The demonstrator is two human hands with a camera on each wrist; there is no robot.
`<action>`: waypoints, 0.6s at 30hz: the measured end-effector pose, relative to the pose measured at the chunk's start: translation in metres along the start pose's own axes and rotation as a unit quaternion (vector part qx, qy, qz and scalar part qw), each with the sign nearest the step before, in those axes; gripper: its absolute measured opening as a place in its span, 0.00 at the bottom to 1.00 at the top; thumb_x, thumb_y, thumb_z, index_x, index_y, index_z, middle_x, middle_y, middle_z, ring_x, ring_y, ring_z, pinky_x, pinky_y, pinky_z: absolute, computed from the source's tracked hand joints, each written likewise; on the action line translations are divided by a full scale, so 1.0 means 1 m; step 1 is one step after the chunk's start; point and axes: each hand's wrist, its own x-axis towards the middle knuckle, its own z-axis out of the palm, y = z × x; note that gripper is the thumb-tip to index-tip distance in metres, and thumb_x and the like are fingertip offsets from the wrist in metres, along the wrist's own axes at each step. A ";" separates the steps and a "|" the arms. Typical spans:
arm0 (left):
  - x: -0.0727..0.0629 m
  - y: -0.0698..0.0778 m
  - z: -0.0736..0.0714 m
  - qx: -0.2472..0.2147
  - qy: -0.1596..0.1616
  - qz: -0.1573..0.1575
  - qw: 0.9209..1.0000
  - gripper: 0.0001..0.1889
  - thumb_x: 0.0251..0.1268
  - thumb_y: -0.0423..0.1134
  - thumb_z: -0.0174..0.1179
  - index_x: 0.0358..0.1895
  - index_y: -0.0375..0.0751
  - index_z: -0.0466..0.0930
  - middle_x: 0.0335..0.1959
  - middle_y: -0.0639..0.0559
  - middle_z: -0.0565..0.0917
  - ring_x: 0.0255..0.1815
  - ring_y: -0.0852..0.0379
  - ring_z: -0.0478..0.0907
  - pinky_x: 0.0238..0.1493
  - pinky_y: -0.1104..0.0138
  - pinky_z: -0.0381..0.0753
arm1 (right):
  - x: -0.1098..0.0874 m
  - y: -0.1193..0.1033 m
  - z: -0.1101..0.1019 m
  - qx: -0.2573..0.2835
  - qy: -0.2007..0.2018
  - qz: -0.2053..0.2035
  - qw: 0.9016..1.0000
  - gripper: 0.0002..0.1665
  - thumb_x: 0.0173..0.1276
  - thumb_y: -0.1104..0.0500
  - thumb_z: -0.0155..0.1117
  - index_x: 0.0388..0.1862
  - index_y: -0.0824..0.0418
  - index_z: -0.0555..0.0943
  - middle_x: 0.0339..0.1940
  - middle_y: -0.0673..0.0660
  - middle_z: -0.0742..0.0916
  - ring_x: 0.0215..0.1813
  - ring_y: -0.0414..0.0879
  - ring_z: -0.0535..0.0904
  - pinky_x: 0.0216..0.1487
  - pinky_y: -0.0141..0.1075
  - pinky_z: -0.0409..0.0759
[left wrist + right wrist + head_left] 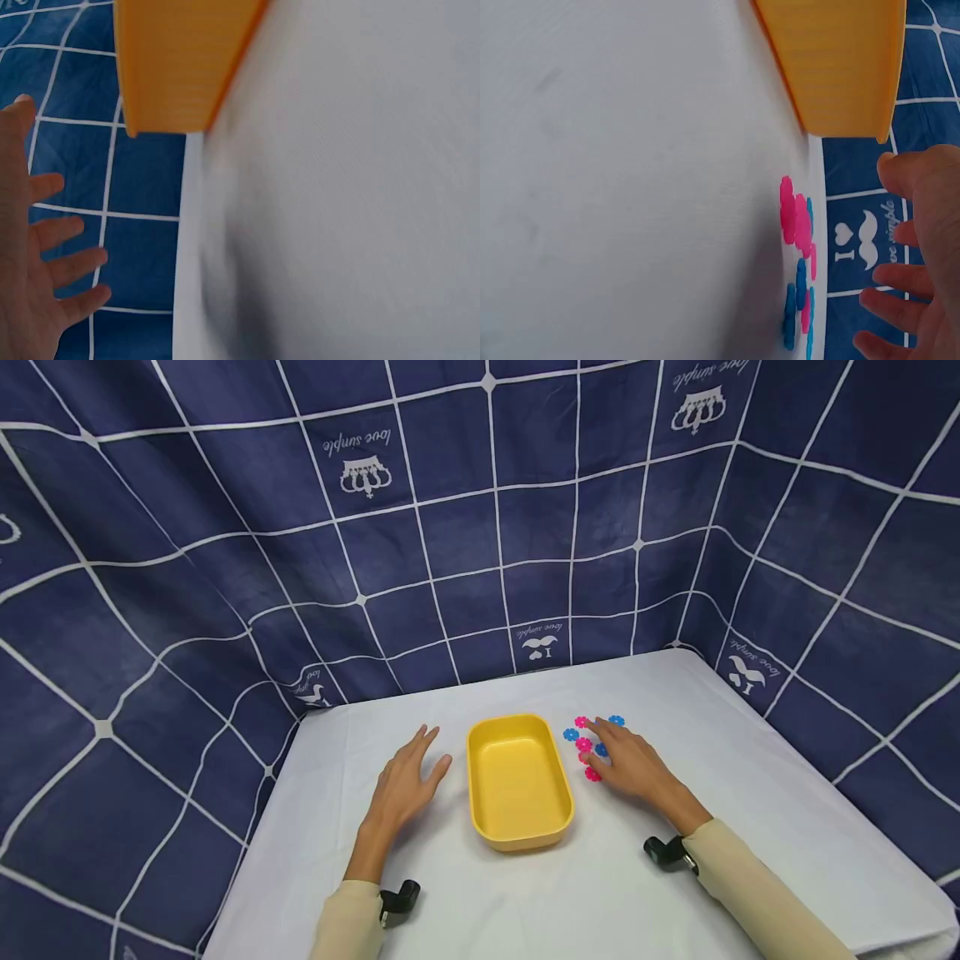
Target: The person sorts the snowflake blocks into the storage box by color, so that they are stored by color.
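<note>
The pieces (583, 744) are lying right of the tray (521, 781), whose long axis is running away from you. Your right hand (633, 764), the nearer, is hovering partly over them, fingers spread, gripping nothing; your left hand (400, 787), likewise empty, is hovering left of the tray.

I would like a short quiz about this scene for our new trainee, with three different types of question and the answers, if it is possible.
1. Fill in: The yellow tray stands between the person's two ____.
2. Choose: The flower pieces are A) green and white, B) pink and blue, C) red and black.
3. True or false: The flower pieces lie inside the yellow tray.

Key: 1. hands; 2. B; 3. false, they lie on the white cloth, near the right hand.
</note>
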 end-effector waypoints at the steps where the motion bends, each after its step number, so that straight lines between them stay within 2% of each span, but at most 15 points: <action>1: 0.002 0.002 0.000 -0.025 0.000 0.007 1.000 0.38 0.81 0.72 0.47 0.84 0.58 0.66 0.86 0.49 0.64 0.83 0.39 0.66 0.79 0.38 0.66 | 0.003 0.000 0.000 0.007 -0.002 0.008 1.000 0.41 0.78 0.46 0.67 0.82 0.62 0.70 0.79 0.70 0.75 0.77 0.70 0.72 0.75 0.69 0.70; 4: 0.009 0.009 0.000 -0.105 -0.004 0.039 0.994 0.33 0.83 0.65 0.51 0.83 0.57 0.69 0.85 0.55 0.66 0.82 0.44 0.68 0.79 0.41 0.68 | 0.012 -0.002 -0.002 0.024 -0.003 0.022 0.999 0.39 0.78 0.46 0.68 0.81 0.60 0.72 0.77 0.68 0.78 0.77 0.68 0.73 0.75 0.69 0.70; 7: 0.015 0.013 0.002 -0.175 -0.015 0.076 0.981 0.29 0.84 0.56 0.57 0.81 0.53 0.72 0.84 0.56 0.68 0.78 0.47 0.74 0.74 0.46 0.76 | 0.024 -0.002 -0.003 0.036 0.000 0.016 0.999 0.36 0.78 0.48 0.68 0.79 0.60 0.75 0.73 0.66 0.81 0.73 0.66 0.76 0.73 0.67 0.73; 9: 0.017 0.015 0.005 -0.200 -0.030 0.095 0.975 0.27 0.84 0.52 0.59 0.80 0.52 0.73 0.84 0.56 0.69 0.75 0.48 0.77 0.69 0.50 0.81 | 0.033 -0.001 -0.004 0.041 -0.002 0.009 0.999 0.33 0.77 0.49 0.69 0.76 0.61 0.78 0.69 0.65 0.83 0.68 0.64 0.80 0.70 0.65 0.77; 11: 0.016 0.015 0.008 -0.209 -0.048 0.110 0.971 0.27 0.83 0.50 0.61 0.79 0.48 0.74 0.83 0.53 0.69 0.75 0.48 0.77 0.66 0.51 0.84 | 0.041 0.000 -0.003 0.041 -0.009 0.005 0.999 0.30 0.77 0.51 0.70 0.72 0.62 0.81 0.65 0.64 0.85 0.63 0.61 0.82 0.66 0.61 0.82; 13: 0.014 0.016 0.012 -0.203 -0.062 0.118 0.970 0.27 0.82 0.51 0.62 0.77 0.46 0.76 0.83 0.52 0.69 0.76 0.49 0.75 0.65 0.52 0.85 | 0.049 0.001 -0.002 0.042 -0.022 0.007 0.999 0.28 0.75 0.53 0.71 0.69 0.63 0.83 0.61 0.63 0.86 0.57 0.58 0.83 0.61 0.58 0.85; 16: 0.009 0.015 0.016 -0.185 -0.077 0.117 0.973 0.29 0.79 0.53 0.65 0.76 0.47 0.78 0.84 0.55 0.69 0.77 0.49 0.75 0.65 0.51 0.85 | 0.060 0.004 0.004 0.033 -0.044 0.010 0.998 0.26 0.73 0.53 0.75 0.65 0.64 0.85 0.57 0.63 0.86 0.53 0.56 0.82 0.58 0.55 0.87; 18: 0.006 0.015 0.019 -0.163 -0.084 0.110 0.977 0.30 0.76 0.58 0.66 0.75 0.50 0.79 0.83 0.60 0.68 0.74 0.49 0.77 0.66 0.50 0.84 | 0.066 0.007 0.008 0.025 -0.058 0.011 0.998 0.27 0.71 0.53 0.76 0.63 0.66 0.86 0.55 0.63 0.86 0.52 0.56 0.82 0.59 0.55 0.86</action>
